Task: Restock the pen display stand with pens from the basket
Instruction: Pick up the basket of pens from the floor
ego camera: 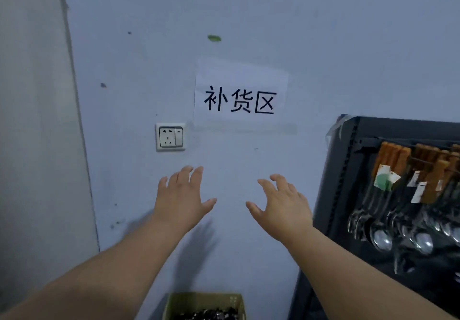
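Note:
Both my arms reach forward toward a pale blue wall. My left hand (pixel 183 195) is held up with fingers spread and holds nothing. My right hand (pixel 281 202) is beside it, fingers loosely bent and empty. Far below them, at the bottom edge, a yellow-green basket (pixel 174 303) shows its rim; dark small items lie in it, too blurred to name. A pen display stand is not in view.
A black display rack (pixel 348 170) stands at the right, hung with wooden-handled spoons (pixel 393 195). A paper sign (pixel 240 100) with three printed characters and a wall socket (pixel 170 136) are on the wall. A wall corner runs down the left.

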